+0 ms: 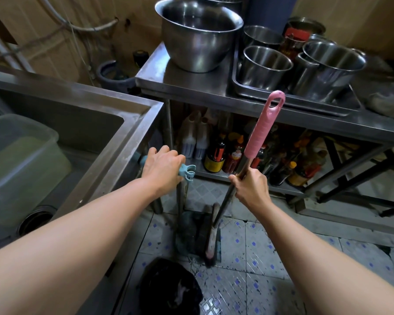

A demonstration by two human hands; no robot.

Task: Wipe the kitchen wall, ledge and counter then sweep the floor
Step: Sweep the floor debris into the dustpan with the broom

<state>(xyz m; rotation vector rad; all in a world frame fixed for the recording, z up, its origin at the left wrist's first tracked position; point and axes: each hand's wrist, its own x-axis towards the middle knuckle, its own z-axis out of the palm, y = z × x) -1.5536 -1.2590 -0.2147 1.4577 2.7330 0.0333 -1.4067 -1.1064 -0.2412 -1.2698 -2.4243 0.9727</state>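
Broom (pixel 257 137) shaft gripped by R hand (pixel 250 187); bristles half hidden in dustpan (pixel 191 235). Dustpan handle top clasped by L hand (pixel 162 169), fingertips hidden.

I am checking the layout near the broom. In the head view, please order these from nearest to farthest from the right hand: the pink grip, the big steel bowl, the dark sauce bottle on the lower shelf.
1. Pink grip: just above the right hand, on the same pole.
2. Dark sauce bottle: left of the hand, under the table.
3. Big steel bowl: on the tabletop, far up-left.
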